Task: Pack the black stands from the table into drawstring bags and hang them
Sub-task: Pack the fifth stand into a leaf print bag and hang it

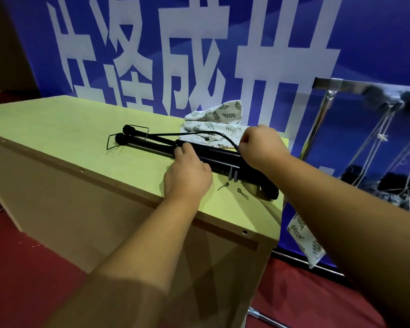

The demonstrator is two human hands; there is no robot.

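A folded black stand (pixel 220 159) lies across the right part of the light wooden table (pixel 57 129), its round feet and wire loops pointing left. My left hand (pixel 187 174) rests on top of the stand's middle, fingers pressing it down. My right hand (pixel 260 147) is closed around the stand's thin black cable (pixel 213 133), which arcs back toward the feet. A white drawstring bag with a green leaf print (pixel 216 121) lies crumpled on the table just behind the stand.
Two small metal pins (pixel 232 189) lie on the table near its front edge. A chrome rack (pixel 322 114) stands at right with strings and dark shapes hanging, and one leaf-print bag (pixel 303 235) low beside it. A blue banner fills the back; the floor is red carpet.
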